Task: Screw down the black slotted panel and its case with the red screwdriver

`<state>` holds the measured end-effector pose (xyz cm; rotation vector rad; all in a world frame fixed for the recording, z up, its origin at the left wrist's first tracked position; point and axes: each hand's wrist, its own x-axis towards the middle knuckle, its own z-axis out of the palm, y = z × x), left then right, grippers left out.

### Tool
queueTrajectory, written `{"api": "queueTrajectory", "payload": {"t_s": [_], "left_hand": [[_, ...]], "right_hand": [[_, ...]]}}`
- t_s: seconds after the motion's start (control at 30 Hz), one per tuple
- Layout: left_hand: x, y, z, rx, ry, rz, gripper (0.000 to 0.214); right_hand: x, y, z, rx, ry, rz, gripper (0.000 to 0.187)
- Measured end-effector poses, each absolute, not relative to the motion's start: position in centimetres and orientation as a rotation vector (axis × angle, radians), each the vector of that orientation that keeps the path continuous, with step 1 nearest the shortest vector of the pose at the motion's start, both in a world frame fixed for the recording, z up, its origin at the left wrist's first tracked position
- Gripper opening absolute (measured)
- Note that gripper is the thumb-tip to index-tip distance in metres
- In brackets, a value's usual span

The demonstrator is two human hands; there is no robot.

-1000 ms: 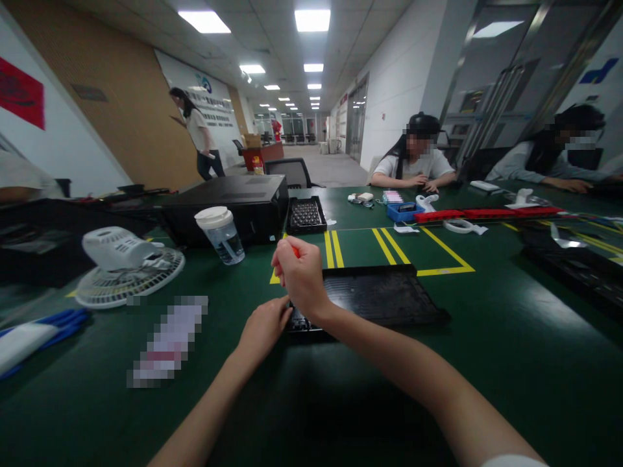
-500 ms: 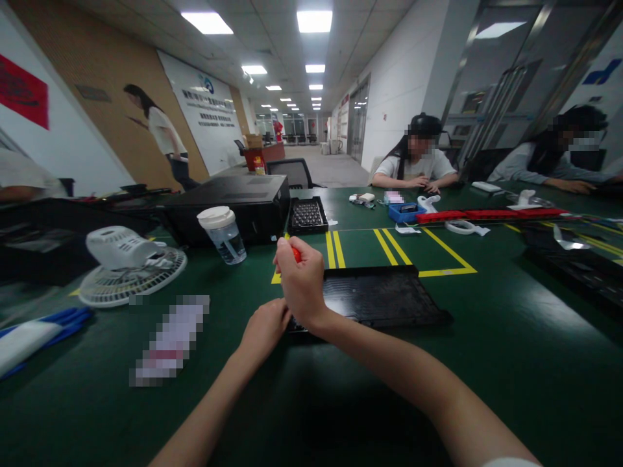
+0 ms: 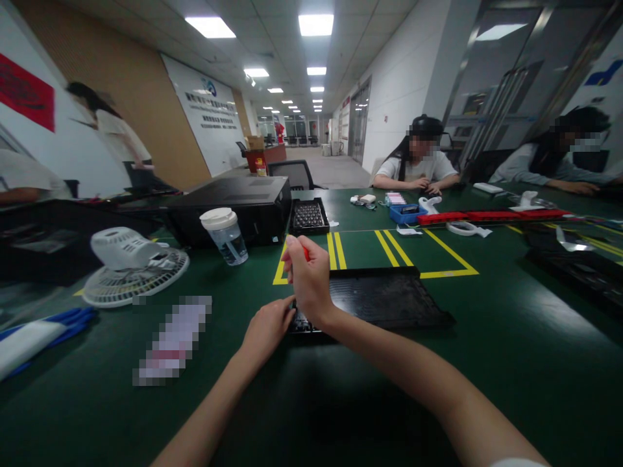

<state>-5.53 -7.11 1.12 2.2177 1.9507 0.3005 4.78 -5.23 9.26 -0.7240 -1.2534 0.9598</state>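
Firmly clenching the red handle (image 3: 306, 253) in the right hand (image 3: 311, 285), grip closed round it; seemingly working at the left end of the panel (image 3: 384, 298), probably needing steady pressure next. Touching that end with the left hand (image 3: 267, 327), leaving unclear whether pinching or pressing. Resting the panel on the worktop (image 3: 97, 415), by yellow tape (image 3: 450, 274).

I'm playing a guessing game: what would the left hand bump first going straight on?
The left hand seems to touch the black panel; straight on, it would probably meet the right hand first, though depth is unclear.
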Motion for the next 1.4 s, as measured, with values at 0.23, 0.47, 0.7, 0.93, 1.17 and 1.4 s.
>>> {"api": "queueTrajectory", "payload": {"t_s": [0.23,0.47,0.7,0.93,1.17,1.4], "left_hand": [[-5.6,-6.9,0.7,2.182,1.955,0.296,0.029],[-5.6,-6.9,0.8,2.191,1.939,0.311,0.033],[-5.8,-6.7,0.5,2.196,1.943,0.308,0.039],[-5.8,-6.8,0.6,2.184,1.944,0.31,0.039],[-5.9,-6.8,0.4,2.204,1.938,0.333,0.038],[-5.9,-6.6,0.2,2.225,1.992,0.253,0.035]], "right_hand": [[5.7,-5.5,9.1,-0.537,-1.24,1.155,0.036],[7.6,-3.9,8.9,-0.266,-1.32,1.478,0.03],[9.8,-0.8,9.0,-0.053,-1.46,1.788,0.028],[9.8,1.4,9.2,0.141,-1.675,1.927,0.033],[7.5,2.7,9.5,0.325,-1.696,2.195,0.039],[6.2,3.3,9.4,0.255,-1.675,2.424,0.036]]}}
